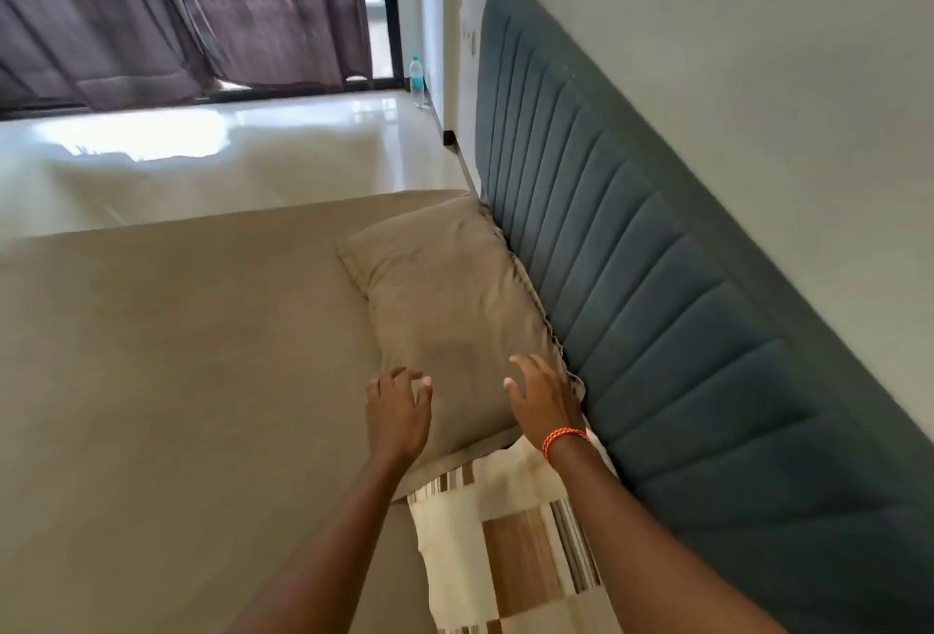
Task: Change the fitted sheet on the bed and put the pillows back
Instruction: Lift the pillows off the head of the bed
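Pillow (455,310) beige, plump, against headboard (657,279)

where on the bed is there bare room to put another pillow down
The broad stretch of tan sheet left of the tan pillow, out to the floor-side edge, is bare. It is crowded along the headboard: the tan pillow lies against it with both hands over its near end, its corner overlapping the patterned pillow.

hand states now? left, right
Left hand: open, fingers loosely spread over the beige pillow, holding nothing.
Right hand: open over the same pillow, holding nothing.
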Action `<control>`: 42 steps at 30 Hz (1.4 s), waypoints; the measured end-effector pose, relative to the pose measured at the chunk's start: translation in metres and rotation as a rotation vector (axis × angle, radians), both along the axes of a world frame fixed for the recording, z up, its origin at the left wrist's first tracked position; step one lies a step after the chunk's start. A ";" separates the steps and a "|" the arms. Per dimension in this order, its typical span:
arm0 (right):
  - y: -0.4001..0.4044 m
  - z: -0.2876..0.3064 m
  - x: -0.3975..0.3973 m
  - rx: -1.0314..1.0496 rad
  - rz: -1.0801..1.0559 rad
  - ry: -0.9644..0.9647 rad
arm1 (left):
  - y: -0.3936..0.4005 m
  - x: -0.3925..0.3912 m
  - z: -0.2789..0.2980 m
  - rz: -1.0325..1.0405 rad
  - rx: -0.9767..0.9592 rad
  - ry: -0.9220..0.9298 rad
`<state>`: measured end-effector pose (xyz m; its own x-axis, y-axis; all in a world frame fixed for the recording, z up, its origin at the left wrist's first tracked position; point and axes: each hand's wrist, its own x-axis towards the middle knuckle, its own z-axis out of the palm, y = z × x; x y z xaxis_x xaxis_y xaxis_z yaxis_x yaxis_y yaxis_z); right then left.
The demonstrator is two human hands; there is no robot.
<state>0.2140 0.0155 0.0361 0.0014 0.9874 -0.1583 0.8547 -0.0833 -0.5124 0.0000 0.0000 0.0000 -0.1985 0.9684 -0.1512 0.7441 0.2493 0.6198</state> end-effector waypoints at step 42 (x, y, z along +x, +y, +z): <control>0.062 -0.043 0.041 -0.387 -0.496 0.714 | -0.023 -0.028 0.030 0.561 0.077 -1.730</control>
<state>0.2547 0.0775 -0.0068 0.1825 0.7790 -0.5998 0.1721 -0.6260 -0.7606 -0.0278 -0.0233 0.0297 -0.1528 0.8636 -0.4805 -0.8298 0.1520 0.5369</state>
